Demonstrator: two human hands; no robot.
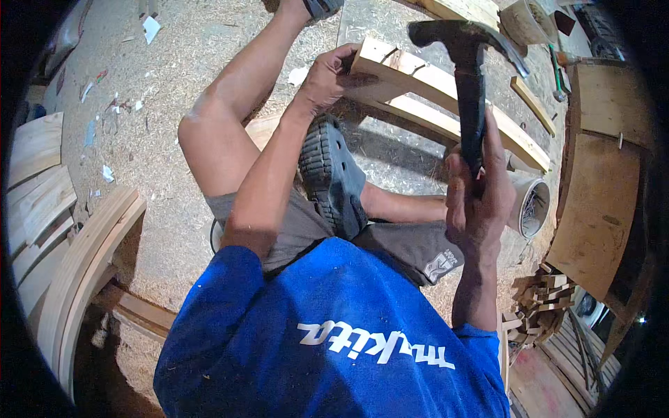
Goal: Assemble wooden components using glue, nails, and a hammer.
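My right hand (481,198) is closed round the dark handle of a claw hammer (471,76). The hammer stands raised, its head at the top, and hides part of the wood behind it. My left hand (327,80) grips the near-left end of a pale wooden beam (418,75), which slants away to the right. Below that beam runs a second pale length of wood (411,113); whether the two are joined I cannot tell. My grey clog (329,167) is just below my left hand, its ridged sole showing.
A white bucket (534,202) holding what look like nails sits beside my right wrist. Another bucket (524,24) stands at the far right, near a loose stick (533,104). Stacked planks (90,258) lie at left, offcuts (550,296) at lower right. Sawdust covers the floor.
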